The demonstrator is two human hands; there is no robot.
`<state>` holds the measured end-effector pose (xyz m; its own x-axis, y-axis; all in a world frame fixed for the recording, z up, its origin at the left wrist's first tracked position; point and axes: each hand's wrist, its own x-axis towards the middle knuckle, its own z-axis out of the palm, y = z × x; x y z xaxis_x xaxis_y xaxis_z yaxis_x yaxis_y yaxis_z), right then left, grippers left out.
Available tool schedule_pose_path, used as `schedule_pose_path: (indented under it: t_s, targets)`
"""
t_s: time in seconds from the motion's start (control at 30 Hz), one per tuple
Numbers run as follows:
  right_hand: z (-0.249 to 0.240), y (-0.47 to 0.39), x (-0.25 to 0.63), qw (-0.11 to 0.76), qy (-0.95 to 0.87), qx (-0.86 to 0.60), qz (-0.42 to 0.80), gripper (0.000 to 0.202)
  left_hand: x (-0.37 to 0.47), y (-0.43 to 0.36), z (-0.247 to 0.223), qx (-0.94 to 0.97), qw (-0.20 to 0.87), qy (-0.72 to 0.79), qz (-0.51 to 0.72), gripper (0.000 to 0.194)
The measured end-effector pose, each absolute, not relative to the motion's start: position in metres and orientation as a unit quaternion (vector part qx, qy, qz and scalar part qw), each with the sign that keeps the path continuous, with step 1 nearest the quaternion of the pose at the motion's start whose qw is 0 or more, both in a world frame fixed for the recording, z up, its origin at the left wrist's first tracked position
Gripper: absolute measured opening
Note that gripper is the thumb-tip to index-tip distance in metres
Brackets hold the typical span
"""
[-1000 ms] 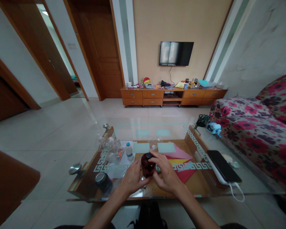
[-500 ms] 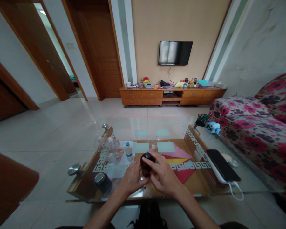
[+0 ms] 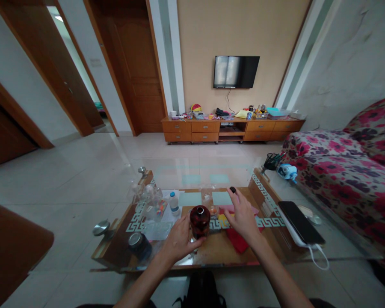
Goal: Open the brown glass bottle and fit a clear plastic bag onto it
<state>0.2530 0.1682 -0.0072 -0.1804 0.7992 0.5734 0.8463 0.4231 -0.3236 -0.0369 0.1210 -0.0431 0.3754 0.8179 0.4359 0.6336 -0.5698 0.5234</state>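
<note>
A dark red-brown glass bottle (image 3: 199, 224) stands upright on the glass table, its round mouth uncovered. My left hand (image 3: 179, 239) wraps round its left and near side, with the thumb across the front. To the right of the bottle and apart from it, my right hand (image 3: 243, 216) is raised, a small black cap (image 3: 232, 189) at its fingertips. A clear plastic bottle with a blue cap (image 3: 173, 203) stands behind and left of the brown one. Nearer me on the left is a dark jar with a metal lid (image 3: 139, 246).
Clear plastic packaging with small coloured pieces (image 3: 157, 207) lies at the table's left. Red paper (image 3: 239, 241) shows beneath my right hand. A black phone (image 3: 301, 222) with a white cable lies right, near a blue-and-white object (image 3: 287, 172) and a black pen holder (image 3: 272, 161).
My right hand has lifted the black cap off the brown bottle and moved right and away with it, baring the mouth. My left hand stays on the bottle.
</note>
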Motion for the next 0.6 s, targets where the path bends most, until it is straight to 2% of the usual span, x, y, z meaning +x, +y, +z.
schedule_pose_path:
  t_s: [0.2, 0.47, 0.6]
  targets:
    - [-0.059, 0.186, 0.284, 0.287, -0.719, -0.627, -0.089, 0.071, -0.039, 0.122, -0.047, 0.821, 0.126, 0.452, 0.327, 0.087]
    - [-0.061, 0.187, 0.281, 0.227, -0.723, -0.647, -0.087, 0.069, -0.037, 0.122, -0.047, 0.817, 0.123, 0.453, 0.335, 0.086]
    - [-0.069, 0.190, 0.285, 0.182, -0.729, -0.655, -0.076, 0.058, -0.036, 0.122, -0.048, 0.817, 0.120, 0.453, 0.334, 0.086]
